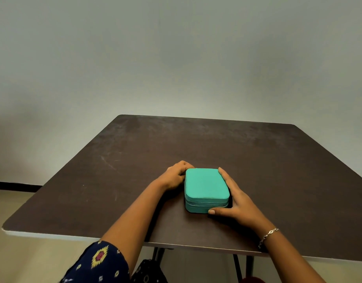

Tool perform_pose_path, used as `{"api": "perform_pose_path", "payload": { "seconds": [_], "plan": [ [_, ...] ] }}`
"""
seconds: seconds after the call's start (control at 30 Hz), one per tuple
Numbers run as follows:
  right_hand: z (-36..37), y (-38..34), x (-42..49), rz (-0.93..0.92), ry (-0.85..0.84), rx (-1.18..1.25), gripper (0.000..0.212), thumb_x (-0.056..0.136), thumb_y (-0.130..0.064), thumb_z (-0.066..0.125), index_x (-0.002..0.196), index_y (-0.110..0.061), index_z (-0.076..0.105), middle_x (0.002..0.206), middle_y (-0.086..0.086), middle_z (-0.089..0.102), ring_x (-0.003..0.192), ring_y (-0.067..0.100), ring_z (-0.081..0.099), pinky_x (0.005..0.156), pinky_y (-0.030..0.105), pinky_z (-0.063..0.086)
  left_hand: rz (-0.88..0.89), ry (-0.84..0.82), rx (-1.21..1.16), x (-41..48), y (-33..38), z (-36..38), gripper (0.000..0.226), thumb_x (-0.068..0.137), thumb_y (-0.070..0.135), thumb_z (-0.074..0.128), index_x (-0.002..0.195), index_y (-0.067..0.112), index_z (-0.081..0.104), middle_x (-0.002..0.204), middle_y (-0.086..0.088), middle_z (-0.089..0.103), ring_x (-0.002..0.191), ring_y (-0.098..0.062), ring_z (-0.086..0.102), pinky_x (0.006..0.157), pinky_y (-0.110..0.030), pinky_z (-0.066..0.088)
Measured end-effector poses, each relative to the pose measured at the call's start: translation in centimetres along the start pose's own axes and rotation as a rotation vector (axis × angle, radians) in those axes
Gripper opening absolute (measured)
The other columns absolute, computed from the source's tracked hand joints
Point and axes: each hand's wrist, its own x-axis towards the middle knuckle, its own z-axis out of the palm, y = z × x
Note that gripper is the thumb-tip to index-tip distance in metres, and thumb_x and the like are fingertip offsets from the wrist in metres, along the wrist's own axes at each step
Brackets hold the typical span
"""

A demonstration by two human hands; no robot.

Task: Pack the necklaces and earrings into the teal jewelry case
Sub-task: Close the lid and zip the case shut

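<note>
Closely — left hand (175, 176), right hand (237, 203): wide grip on teal jewelry case (205, 183)

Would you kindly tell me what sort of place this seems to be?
Probably a plain indoor room, perhaps a recording space: a dark brown table on thin dark legs, a blank pale wall behind it, and a closed teal jewelry case on it.
</note>
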Motion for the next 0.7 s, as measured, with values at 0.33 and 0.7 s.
{"api": "perform_pose_path", "payload": {
  "seconds": [0.33,0.7],
  "plan": [
    [0.0,0.1,-0.1,-0.003,0.015,-0.001,0.101,0.067,-0.031,0.079,0.133,-0.047,0.005,0.139,-0.023,0.019,0.128,0.000,0.024,0.104,0.021,0.025,0.022,0.023,0.089,-0.1,0.3,-0.2,0.026,0.097,0.014,0.040,0.117,0.008,0.056,0.127,-0.005,0.045,0.113,-0.017,0.048,0.091,-0.020,0.035],
    [0.1,-0.2,-0.1,0.001,0.028,0.009,0.101,0.067,-0.031,0.079,0.135,-0.046,0.005,0.147,-0.017,0.019,0.130,0.003,0.025,0.107,0.026,0.026,0.137,0.169,0.247,-0.6,0.7,0.4,0.017,0.091,0.008,0.047,0.101,0.002,0.058,0.107,-0.012,0.057,0.099,-0.027,0.054,0.079,-0.029,0.038]
  ]
}}
